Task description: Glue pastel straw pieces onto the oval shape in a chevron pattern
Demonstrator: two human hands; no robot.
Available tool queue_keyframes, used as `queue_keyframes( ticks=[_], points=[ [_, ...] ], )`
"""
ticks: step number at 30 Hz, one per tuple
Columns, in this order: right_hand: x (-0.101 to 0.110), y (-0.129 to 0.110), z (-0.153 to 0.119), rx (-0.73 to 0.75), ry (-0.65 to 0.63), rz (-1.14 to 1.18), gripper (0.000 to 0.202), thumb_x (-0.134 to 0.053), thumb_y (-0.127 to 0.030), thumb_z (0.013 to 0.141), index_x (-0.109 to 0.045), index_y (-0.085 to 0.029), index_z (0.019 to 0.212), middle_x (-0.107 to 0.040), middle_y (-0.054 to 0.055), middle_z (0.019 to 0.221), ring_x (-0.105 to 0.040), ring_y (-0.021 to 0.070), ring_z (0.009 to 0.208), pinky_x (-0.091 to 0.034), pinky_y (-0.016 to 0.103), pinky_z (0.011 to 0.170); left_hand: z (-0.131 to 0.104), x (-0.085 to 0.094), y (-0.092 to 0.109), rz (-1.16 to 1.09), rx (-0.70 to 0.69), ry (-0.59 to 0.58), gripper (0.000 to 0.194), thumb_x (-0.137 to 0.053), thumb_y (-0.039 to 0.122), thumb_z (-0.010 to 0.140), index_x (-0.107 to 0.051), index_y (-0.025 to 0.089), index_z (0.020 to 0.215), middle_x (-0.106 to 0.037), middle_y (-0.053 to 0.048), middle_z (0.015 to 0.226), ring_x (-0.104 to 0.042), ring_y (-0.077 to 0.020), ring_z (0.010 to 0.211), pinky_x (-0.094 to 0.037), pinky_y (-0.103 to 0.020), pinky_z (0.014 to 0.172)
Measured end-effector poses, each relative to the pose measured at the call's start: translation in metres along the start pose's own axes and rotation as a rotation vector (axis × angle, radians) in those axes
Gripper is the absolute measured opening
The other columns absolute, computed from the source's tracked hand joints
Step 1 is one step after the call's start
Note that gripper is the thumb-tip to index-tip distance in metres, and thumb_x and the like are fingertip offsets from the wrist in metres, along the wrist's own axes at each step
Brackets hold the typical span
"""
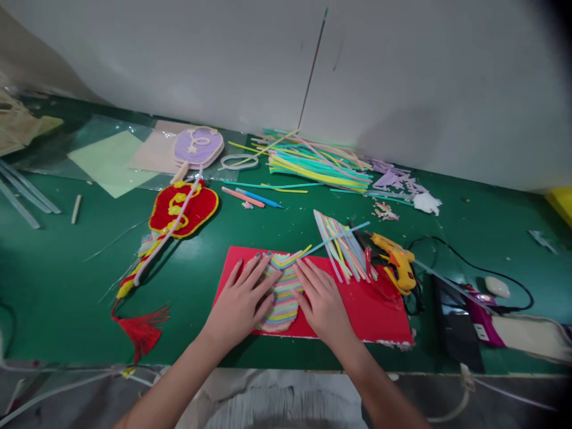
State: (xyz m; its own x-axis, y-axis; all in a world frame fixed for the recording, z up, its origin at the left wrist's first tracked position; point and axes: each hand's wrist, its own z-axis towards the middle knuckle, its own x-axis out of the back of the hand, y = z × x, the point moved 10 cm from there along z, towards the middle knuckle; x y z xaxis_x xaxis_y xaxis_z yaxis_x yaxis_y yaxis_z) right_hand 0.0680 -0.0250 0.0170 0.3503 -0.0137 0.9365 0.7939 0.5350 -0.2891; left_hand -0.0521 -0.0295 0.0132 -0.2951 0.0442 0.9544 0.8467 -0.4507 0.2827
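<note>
A rounded piece of pastel-striped pipe cleaners point(282, 301) lies on a red board point(375, 319) at the near edge of the table. My left hand point(239, 301) rests flat over its left side, fingers spread. On its right side lies my right hand point(322, 298), fingers stretched out, fingertips touching the upper right edge. Between the fingertips, yellow and blue strips meet in a V shape at the top of the piece. One light blue strip point(342, 234) extends up and right from there. A fanned, striped bundle of cut strips point(342, 247) overlaps the board's upper edge.
An orange glue gun point(397, 259) with a black cord lies right of the board, near a dark phone-like object point(456, 325) and power strip point(531, 338). Pipe cleaners point(317, 167) are piled at the back. Left are a red fan ornament point(201, 211) and a purple one point(199, 146).
</note>
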Motion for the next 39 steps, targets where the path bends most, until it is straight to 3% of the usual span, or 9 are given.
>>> queue_keyframes(
  ticks=[9,14,17,21,27,30,33,36,39],
  points=[
    [0.003,0.002,0.001,-0.013,0.024,0.051,0.046,-0.037,-0.032,0.097,-0.040,-0.019,0.141,-0.046,0.007,0.143,-0.037,0.0215,0.135,-0.038,0.040,0.103,0.000,-0.001,-0.002,-0.028,0.014,-0.010,0.049,-0.047,0.032,0.092,-0.041,0.032,0.140,-0.028,-0.004,0.154,-0.021,-0.0284,0.142,-0.027,-0.052,0.111],
    [0.004,0.003,0.002,-0.022,0.042,0.084,0.043,-0.037,-0.029,0.097,-0.043,-0.019,0.139,-0.045,0.006,0.144,-0.038,0.0202,0.134,-0.038,0.039,0.104,-0.004,0.006,-0.009,-0.149,0.028,0.036,0.045,-0.042,0.030,0.094,-0.043,0.032,0.139,-0.021,-0.003,0.156,-0.020,-0.0269,0.142,-0.027,-0.051,0.112],
    [0.004,0.002,0.002,-0.017,0.049,0.082,0.043,-0.037,-0.029,0.097,-0.044,-0.018,0.138,-0.043,0.006,0.145,-0.036,0.0198,0.135,-0.038,0.038,0.104,-0.005,0.009,-0.018,-0.200,0.075,0.080,0.046,-0.038,0.028,0.095,-0.040,0.027,0.141,-0.026,-0.005,0.155,-0.021,-0.0246,0.142,-0.026,-0.049,0.112],
    [0.004,0.002,0.003,-0.014,0.049,0.063,0.045,-0.037,-0.030,0.097,-0.039,-0.019,0.141,-0.043,0.005,0.145,-0.037,0.0201,0.135,-0.039,0.040,0.103,-0.003,0.001,-0.018,-0.176,0.082,0.026,0.052,-0.042,0.030,0.093,-0.032,0.029,0.145,-0.036,-0.003,0.150,-0.024,-0.0239,0.141,-0.023,-0.053,0.113],
    [0.003,-0.004,0.004,0.008,0.039,0.042,0.046,-0.039,-0.029,0.096,-0.038,-0.020,0.141,-0.045,0.006,0.144,-0.039,0.0215,0.133,-0.039,0.042,0.103,-0.003,0.000,-0.017,-0.139,0.055,0.039,0.057,-0.044,0.031,0.093,-0.025,0.030,0.147,-0.032,-0.004,0.152,-0.024,-0.0241,0.141,-0.026,-0.051,0.112],
    [0.013,-0.003,0.004,0.009,0.115,0.100,0.039,-0.040,-0.024,0.096,-0.047,-0.021,0.135,-0.054,0.006,0.136,-0.046,0.0192,0.128,-0.043,0.039,0.100,-0.004,0.002,-0.020,-0.126,0.066,0.078,0.055,-0.043,0.029,0.094,-0.026,0.028,0.147,-0.033,-0.006,0.151,-0.028,-0.0231,0.140,-0.029,-0.050,0.111],
    [0.032,0.017,0.009,-0.055,0.260,0.180,0.026,-0.044,-0.024,0.095,-0.064,-0.023,0.112,-0.067,0.005,0.113,-0.059,0.0177,0.108,-0.048,0.036,0.092,-0.005,0.004,-0.024,-0.122,0.083,0.122,0.054,-0.044,0.029,0.093,-0.030,0.027,0.145,-0.038,-0.008,0.149,-0.034,-0.0233,0.137,-0.033,-0.049,0.110],
    [0.053,0.057,0.028,-0.157,0.377,0.144,0.022,-0.049,-0.028,0.093,-0.069,-0.021,0.093,-0.068,0.005,0.089,-0.062,0.0181,0.088,-0.050,0.035,0.083,-0.006,0.002,-0.028,-0.106,0.094,0.142,0.054,-0.045,0.030,0.092,-0.031,0.027,0.144,-0.042,-0.008,0.146,-0.039,-0.0240,0.134,-0.037,-0.049,0.107],
    [0.062,0.106,0.071,-0.263,0.300,-0.026,0.022,-0.049,-0.028,0.092,-0.070,-0.021,0.095,-0.067,0.006,0.093,-0.060,0.0190,0.091,-0.049,0.033,0.083,-0.008,0.000,-0.030,-0.089,0.087,0.161,0.054,-0.046,0.030,0.091,-0.032,0.027,0.143,-0.043,-0.008,0.146,-0.042,-0.0247,0.132,-0.041,-0.049,0.104]
  ],
)
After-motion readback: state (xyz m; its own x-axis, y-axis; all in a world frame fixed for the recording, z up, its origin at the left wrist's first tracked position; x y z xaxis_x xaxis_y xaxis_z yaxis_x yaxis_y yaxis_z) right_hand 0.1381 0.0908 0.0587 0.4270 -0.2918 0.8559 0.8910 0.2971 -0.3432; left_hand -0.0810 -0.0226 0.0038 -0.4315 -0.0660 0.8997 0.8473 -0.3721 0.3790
